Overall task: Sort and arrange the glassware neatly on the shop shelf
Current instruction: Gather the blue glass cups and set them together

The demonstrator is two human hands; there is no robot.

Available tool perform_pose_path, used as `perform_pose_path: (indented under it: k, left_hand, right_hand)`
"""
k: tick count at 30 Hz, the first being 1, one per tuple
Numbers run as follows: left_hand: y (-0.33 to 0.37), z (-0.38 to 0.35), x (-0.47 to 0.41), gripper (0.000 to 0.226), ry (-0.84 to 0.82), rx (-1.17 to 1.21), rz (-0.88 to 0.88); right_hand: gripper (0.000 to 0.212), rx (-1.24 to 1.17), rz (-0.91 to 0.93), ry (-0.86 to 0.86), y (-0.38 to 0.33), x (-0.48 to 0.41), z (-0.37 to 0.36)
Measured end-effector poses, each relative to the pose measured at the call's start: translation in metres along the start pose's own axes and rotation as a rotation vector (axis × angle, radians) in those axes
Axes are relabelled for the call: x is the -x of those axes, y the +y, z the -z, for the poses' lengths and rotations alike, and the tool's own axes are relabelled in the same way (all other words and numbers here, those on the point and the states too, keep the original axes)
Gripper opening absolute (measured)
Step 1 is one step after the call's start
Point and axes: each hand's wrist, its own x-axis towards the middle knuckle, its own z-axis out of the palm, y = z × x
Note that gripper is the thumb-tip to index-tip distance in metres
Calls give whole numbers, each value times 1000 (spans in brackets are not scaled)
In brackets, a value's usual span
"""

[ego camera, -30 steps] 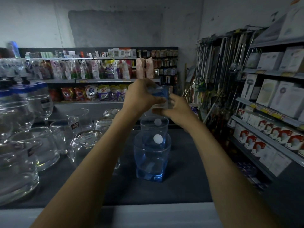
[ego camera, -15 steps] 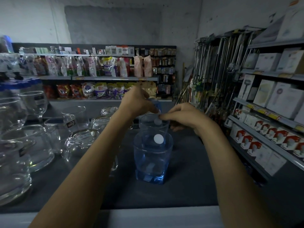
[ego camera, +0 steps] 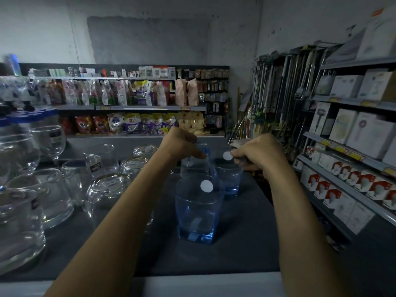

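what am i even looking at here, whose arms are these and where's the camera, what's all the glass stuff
There is no machine here. The camera is worn on a person's head and looks forward and down, so the two bare arms reaching in from the bottom are that person's own.

They stand at a dark shop shelf. A blue tumbler with a round white sticker stands nearest. Behind it stand more tumblers: the left hand grips the rim of a middle tumbler, and the right hand holds the rim of another blue tumbler just to the right.

To the left stand clear glasses and mugs, some upside down. Shelves of packaged goods and white boxes fill the background.
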Motion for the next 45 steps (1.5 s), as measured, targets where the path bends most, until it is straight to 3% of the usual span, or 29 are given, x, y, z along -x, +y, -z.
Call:
perform_pose_path:
  k: [7,12,17,27,32,36,42,45]
  left_hand:
    - [5,-7,3,63,-116,-61,-37]
    - [6,-10,3,54,-143,-189,-159]
    - [2,-14,0,46,-92,-297,-253]
    - [0,-15,3,68,-57,-265,-194]
    - [-2,-17,2,60,-39,-280,-168]
    - [-1,-16,3,61,-46,-279,-167]
    - [-1,-13,4,64,-54,-243,-154]
    - [8,-5,8,60,59,-173,-178]
  right_hand:
    - [20,82,61,430,-3,5,9]
    - [23,-5,120,544,-2,7,10]
    - [25,-52,174,583,-2,13,11]
    - [23,-50,179,565,-6,17,8]
    - [28,-52,199,562,-6,17,6]
    - [24,-69,208,555,-6,16,5]
    - [35,-98,243,584,-5,17,6]
    - [30,-184,259,591,-6,17,7]
